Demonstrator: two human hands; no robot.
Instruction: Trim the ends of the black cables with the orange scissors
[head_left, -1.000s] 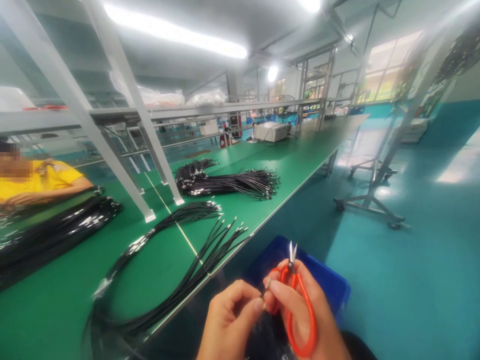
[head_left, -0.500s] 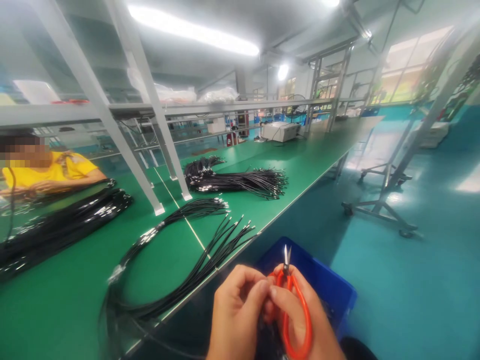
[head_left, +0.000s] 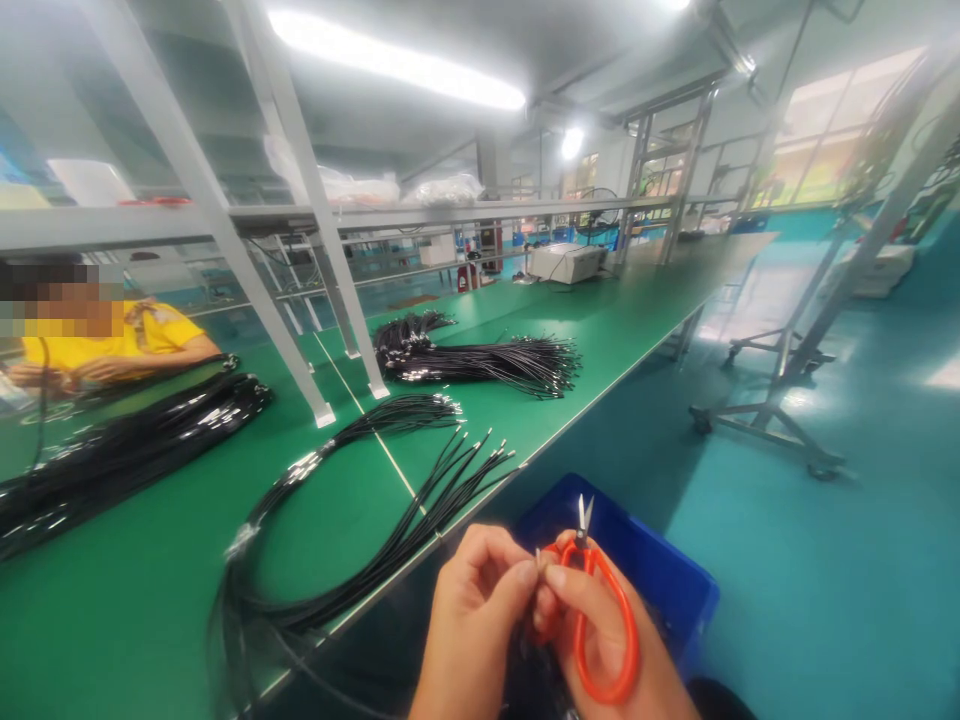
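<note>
My right hand (head_left: 611, 625) is wrapped round a pair of scissors with orange-red handles (head_left: 628, 660). The blades point up and stand slightly apart. My left hand (head_left: 480, 610) is closed in a pinch, its thumb and forefinger meeting the right fingertips. Between the fingertips shows a thin pale tip, too small to name. Dark material hangs below the hands, mostly hidden. To their left, a bundle of black cables (head_left: 360, 570) curves over the green table, its bare ends fanned out near the edge and tape around part of it.
Another black cable bundle (head_left: 487, 362) lies farther back on the green table (head_left: 135, 620). A blue bin (head_left: 675, 570) stands below the table edge, behind my hands. At left, a person in yellow (head_left: 150, 335) sits beside a thick cable pile (head_left: 150, 440). Metal posts (head_left: 285, 330) rise from the table.
The view has shifted slightly, so the scene sits a little farther right. The scissors have tilted a little to the right, and a thin pale tip now shows between my fingertips.
</note>
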